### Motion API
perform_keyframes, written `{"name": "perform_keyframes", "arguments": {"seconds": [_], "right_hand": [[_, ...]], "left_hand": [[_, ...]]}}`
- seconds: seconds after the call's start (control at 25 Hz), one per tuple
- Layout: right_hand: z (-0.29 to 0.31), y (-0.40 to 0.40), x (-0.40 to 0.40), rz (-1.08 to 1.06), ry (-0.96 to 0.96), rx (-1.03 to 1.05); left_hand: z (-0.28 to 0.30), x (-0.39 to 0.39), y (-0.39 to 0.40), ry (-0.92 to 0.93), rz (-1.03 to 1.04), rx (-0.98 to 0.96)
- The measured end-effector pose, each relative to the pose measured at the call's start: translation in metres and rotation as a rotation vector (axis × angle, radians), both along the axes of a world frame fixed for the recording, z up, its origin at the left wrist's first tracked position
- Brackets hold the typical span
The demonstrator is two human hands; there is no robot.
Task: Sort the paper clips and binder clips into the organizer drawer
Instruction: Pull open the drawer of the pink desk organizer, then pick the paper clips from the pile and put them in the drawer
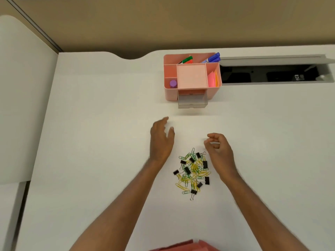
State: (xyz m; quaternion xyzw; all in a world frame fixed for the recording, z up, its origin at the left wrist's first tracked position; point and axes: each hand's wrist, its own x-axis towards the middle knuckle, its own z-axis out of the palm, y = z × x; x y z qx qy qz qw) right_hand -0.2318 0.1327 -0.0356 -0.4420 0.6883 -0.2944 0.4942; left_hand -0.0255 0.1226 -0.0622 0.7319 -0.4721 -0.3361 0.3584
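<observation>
A mixed pile of yellow and green paper clips (pixel 194 168) and small black binder clips (pixel 187 170) lies on the white desk, between my two forearms. My left hand (pixel 161 140) hovers just up and left of the pile, fingers spread, holding nothing. My right hand (pixel 218 151) is at the pile's upper right with curled fingers; nothing shows in it. Farther back stands a pink organizer (pixel 192 78), its clear drawer (pixel 192 101) pulled out at the front and looking empty.
The organizer holds markers (pixel 213 57), sticky notes (pixel 212 79) and a purple cap (pixel 173 83). A cable slot with an open grey lid (pixel 272 73) lies right of it. Another desk panel (pixel 21 105) sits at left, a pink thing (pixel 186 247) at the near edge.
</observation>
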Motion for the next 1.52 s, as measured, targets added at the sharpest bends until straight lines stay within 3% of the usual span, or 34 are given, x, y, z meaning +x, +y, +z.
{"name": "perform_keyframes", "arguments": {"seconds": [0.24,0.44,0.6,1.0,1.16,1.36,1.52], "right_hand": [[-0.01,0.084,-0.01,0.449,0.541,-0.23],[-0.015,0.098,0.002,0.481,0.816,-0.369],[-0.014,0.092,0.012,0.534,0.976,-0.338],[-0.008,0.091,0.009,0.538,0.931,-0.274],[-0.006,0.088,0.004,0.51,0.819,-0.213],[-0.009,0.085,-0.004,0.321,0.53,-0.089],[-0.008,0.079,-0.012,0.143,0.146,0.028]], "left_hand": [[-0.005,-0.015,0.127,-0.196,-0.252,-0.047],[0.004,-0.019,0.165,-0.344,-0.46,-0.008],[0.012,-0.023,0.162,-0.498,-0.614,0.089],[0.009,-0.034,0.151,-0.644,-0.612,0.119],[0.011,-0.035,0.147,-0.624,-0.607,0.136],[0.007,-0.028,0.144,-0.329,-0.491,0.157],[0.008,-0.025,0.137,0.003,-0.267,0.209]]}}
